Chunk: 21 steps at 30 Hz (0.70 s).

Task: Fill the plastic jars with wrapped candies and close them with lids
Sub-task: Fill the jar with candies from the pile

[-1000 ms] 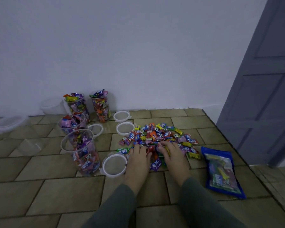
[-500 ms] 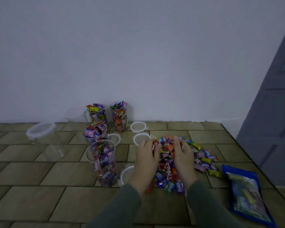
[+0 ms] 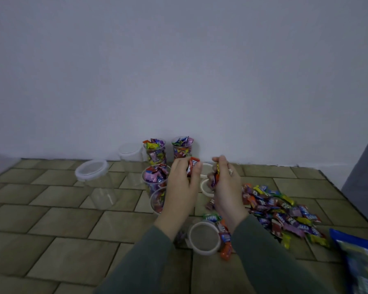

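Both hands were raised above the tan tiled floor [image 3: 68, 225], each clamped on a scoop of wrapped candies: left hand [image 3: 182, 187] around a red-wrapped piece [image 3: 193, 166], right hand [image 3: 225, 185] around several. Below the left hand stood a clear plastic jar [image 3: 157, 200], partly filled. Three more clear jars [image 3: 155, 153] nearer the white wall looked heaped full, none lidded. White round lids [image 3: 203, 237] lay loose. A large pile of multicoloured candies [image 3: 285, 213] remained. Judged roughly half done; all capping outstanding.
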Each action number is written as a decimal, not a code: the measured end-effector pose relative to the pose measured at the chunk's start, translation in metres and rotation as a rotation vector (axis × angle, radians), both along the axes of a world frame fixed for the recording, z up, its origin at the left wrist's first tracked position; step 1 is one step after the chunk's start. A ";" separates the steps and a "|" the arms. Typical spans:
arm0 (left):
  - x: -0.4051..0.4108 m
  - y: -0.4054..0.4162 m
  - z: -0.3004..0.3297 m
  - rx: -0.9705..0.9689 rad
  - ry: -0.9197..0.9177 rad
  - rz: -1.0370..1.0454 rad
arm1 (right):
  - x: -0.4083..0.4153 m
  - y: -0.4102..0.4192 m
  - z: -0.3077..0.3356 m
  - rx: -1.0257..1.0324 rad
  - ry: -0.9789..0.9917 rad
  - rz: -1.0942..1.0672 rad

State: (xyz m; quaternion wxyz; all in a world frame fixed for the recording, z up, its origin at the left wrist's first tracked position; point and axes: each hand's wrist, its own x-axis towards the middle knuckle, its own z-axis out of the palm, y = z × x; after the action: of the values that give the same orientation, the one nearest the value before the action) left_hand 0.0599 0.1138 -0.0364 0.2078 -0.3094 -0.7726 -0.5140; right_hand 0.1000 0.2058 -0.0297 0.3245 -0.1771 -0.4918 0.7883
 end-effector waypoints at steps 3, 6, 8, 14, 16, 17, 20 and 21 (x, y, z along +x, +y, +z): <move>-0.017 -0.021 -0.004 0.028 -0.031 0.016 | -0.019 -0.024 0.008 0.001 0.040 0.031; -0.031 -0.037 -0.011 0.080 -0.117 -0.008 | -0.033 -0.050 0.009 0.032 0.029 -0.014; -0.037 -0.045 -0.015 0.127 -0.190 -0.039 | -0.038 -0.064 0.006 0.041 0.016 -0.071; -0.048 -0.065 -0.019 0.135 -0.241 -0.142 | -0.046 -0.077 -0.009 0.068 0.020 -0.177; -0.043 -0.066 -0.017 0.158 -0.281 -0.183 | -0.045 -0.078 -0.012 0.086 0.032 -0.197; -0.040 -0.066 -0.016 0.167 -0.294 -0.191 | -0.044 -0.078 -0.012 0.086 0.037 -0.207; -0.037 -0.067 -0.016 0.172 -0.302 -0.191 | -0.045 -0.081 -0.013 0.081 0.047 -0.217; -0.036 -0.068 -0.015 0.172 -0.312 -0.194 | -0.044 -0.081 -0.013 0.080 0.046 -0.214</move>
State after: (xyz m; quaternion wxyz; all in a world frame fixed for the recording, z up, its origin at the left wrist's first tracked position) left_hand 0.0238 0.0462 -0.0515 0.0606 -0.2801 -0.7151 -0.6376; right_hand 0.0556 0.1245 -0.0423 0.4249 -0.1973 -0.4937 0.7327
